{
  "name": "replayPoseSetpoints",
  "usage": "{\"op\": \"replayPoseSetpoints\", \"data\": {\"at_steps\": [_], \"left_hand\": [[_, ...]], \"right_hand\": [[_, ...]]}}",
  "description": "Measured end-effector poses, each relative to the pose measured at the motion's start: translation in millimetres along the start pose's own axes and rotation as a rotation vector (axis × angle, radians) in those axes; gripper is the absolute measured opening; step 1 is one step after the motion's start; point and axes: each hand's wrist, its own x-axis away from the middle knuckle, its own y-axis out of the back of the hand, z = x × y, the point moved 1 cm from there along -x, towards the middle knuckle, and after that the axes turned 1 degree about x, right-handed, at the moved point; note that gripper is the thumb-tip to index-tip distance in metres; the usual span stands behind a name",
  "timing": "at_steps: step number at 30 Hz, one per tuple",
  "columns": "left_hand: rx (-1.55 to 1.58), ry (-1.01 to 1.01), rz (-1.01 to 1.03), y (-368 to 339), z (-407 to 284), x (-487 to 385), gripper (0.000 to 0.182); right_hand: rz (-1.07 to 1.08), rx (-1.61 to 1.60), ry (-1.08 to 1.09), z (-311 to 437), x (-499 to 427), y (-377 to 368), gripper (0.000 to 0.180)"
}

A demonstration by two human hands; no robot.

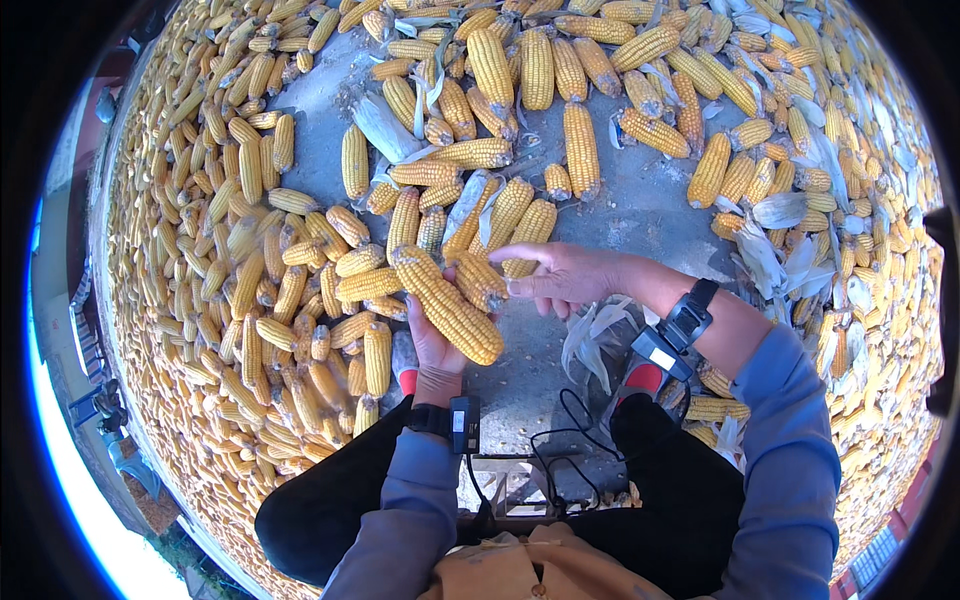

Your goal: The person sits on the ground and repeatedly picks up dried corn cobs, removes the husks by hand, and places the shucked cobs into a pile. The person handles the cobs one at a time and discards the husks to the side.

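My left hand [435, 334] holds a long, husked yellow corn cob [448, 304] slantwise across its palm. A shorter corn cob [478, 280] lies against it on the right, its dark, rough end towards my other hand; whether my left fingers grip it too is hidden. At that end is my right hand [562, 276], index finger stretched out and thumb apart from it, with no cob enclosed. The thumb tip is very close to the shorter cob, and I cannot tell whether they touch. Several husked cobs [510, 214] lie on the ground just beyond both hands.
A deep spread of husked cobs [247, 300] covers the left side. Cobs mixed with pale husks [780, 210] lie to the right. Loose husks [596, 337] rest by my right shoe [641, 379]. A black cable [577, 427] loops between my legs above the grey concrete ground [525, 382].
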Motion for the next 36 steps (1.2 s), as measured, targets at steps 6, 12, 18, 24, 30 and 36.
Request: {"op": "replayPoseSetpoints", "data": {"at_steps": [6,12,18,24,30,36], "left_hand": [[-0.029,-0.424,-0.055,7.1,-132.1,-4.8,0.064],[0.031,-0.984,-0.318,5.9,-272.8,18.5,0.079],[0.037,-0.536,-0.544,40.2,-233.8,16.4,0.098],[-0.518,0.083,-0.470,60.3,-116.2,4.2,0.030],[-0.627,0.262,-0.542,71.9,-40.0,15.7,0.030],[-0.544,0.293,-0.507,77.1,-29.0,13.3,0.028]], "right_hand": [[-0.977,0.761,-0.413,-13.9,-38.4,101.8,0.062],[-1.050,0.660,-0.529,-32.8,-75.1,79.3,0.065],[-0.960,0.786,-0.548,-38.7,-73.2,77.6,0.059],[-1.093,0.765,-0.414,-75.5,-56.2,71.6,0.062],[-1.485,-0.281,-0.015,-59.2,-67.2,72.5,0.077],[-0.609,-0.127,0.555,49.8,-125.5,-60.0,0.052]]}}
